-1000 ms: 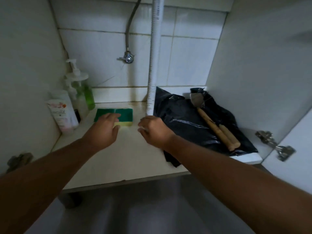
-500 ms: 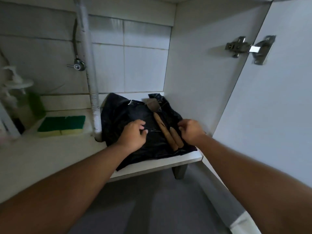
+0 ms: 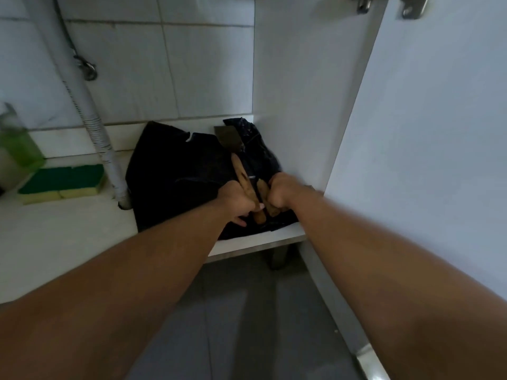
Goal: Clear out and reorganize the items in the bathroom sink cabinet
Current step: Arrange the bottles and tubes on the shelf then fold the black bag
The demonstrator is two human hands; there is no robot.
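UNDER THE SINK: Inside a bathroom cabinet, a person's left hand (image 3: 238, 200) curls round the longer wooden handle (image 3: 242, 174) of a tool lying on a black plastic bag (image 3: 175, 176). The right hand (image 3: 279, 192), just beside it, closes in a fist on a shorter wooden handle (image 3: 264, 192). The two handles lie side by side, nearly touching, and their near ends poke out below the hands toward the front edge of the cabinet shelf (image 3: 55, 242).

Beyond the left hand, the long handle runs up to a flat metal head (image 3: 227, 137) (dull and dark, its exact shape hard to make out), which rests on the bag's far folds near the tiled back wall (image 3: 208, 78). The bag spreads under both hands and fills the shelf's corner against the white side panel (image 3: 296, 105), to the right of the right hand.

To the left of the left hand, a ribbed white drain hose (image 3: 105, 152) comes down to the shelf just beside the bag's edge. Farther left, well apart from both hands, green-topped yellow sponges (image 3: 61, 183) lie flat on the shelf, with a blurred bottle of green liquid (image 3: 16, 145) behind them. The open cabinet door (image 3: 439, 146) stands to the right of the right arm, with a hinge (image 3: 411, 8) at its top. Grey floor (image 3: 247, 325) shows below the forearms.
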